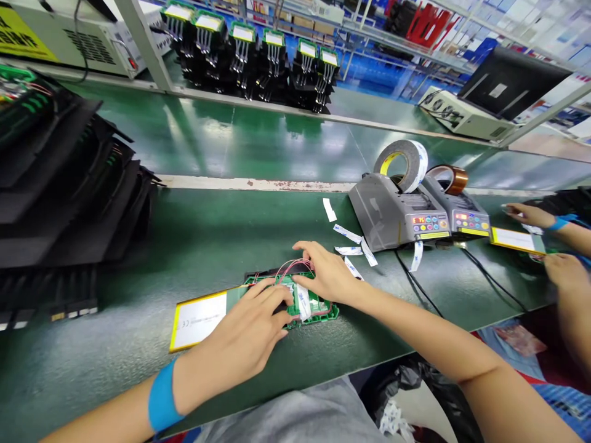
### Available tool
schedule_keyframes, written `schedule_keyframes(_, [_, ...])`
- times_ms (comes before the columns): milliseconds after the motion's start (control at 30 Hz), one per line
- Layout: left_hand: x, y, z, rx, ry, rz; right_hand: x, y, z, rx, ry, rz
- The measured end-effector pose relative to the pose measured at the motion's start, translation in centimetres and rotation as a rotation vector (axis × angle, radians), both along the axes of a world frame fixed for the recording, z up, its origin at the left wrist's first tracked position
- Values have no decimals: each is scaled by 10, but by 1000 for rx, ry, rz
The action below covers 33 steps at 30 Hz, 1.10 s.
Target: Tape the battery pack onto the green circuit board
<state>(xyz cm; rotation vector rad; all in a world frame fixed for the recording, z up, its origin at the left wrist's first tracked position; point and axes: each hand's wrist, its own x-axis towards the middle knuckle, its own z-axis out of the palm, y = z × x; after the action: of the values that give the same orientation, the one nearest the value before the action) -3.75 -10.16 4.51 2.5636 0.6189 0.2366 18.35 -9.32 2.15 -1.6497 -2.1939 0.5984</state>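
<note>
1. A worker's left hand (247, 335), a blue band at the wrist, lies palm down on a green plastic circuit assembly with red wires (318, 307) on the green desk (207, 240); its fingers (265, 295) are loosely spread and flat, pressing rather than gripping.
2. The right hand (325, 274) rests on the top of the same assembly, fingers (305, 249) slightly curled and close together, their tips touching the red wires and a white tape strip laid across the board.
3. A flat silver battery pouch with a yellow edge and white label (198, 320) joins the assembly on its left side and lies partly under the left hand.
4. Short cut strips of white tape (348, 234) lie scattered just beyond the right hand, beside two grey tape dispensers (401, 212) carrying rolls.
5. Stacked black trays (64, 197) stand at the desk's left end.
6. At the right edge, a co-worker's hands (558, 271) work over another yellow-edged pouch (517, 240).
</note>
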Motion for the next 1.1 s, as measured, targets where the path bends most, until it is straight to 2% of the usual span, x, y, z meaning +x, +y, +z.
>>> schedule_keyframes(100, [1,0,0,6,-8,9,3,-1,3,38,49,52])
schedule_keyframes(167, [2,0,0,8,-11,16,9,-3,7,176,101,104])
schedule_keyframes(233, [2,-1,-1,5,-4,15,15,-3,12,360,82,233])
schedule_keyframes(300, [2,-1,-1,3,8,16,18,0,17,471,-23,431])
schedule_keyframes(400, [1,-1,-2,6,13,32,20,11,20,432,-170,644])
schedule_keyframes(567, [3,0,-1,-5,18,26,19,35,23,319,-180,793])
schedule_keyframes(767, [3,0,-2,2,27,18,13,50,30,267,-221,946])
schedule_keyframes(900, [2,-1,-2,5,36,13,11,52,26,280,-239,975])
schedule_keyframes(1000, [3,-1,-2,10,55,12,13,48,21,380,-251,958])
schedule_keyframes(1100, [3,-1,-3,7,68,3,16,37,16,566,-301,939])
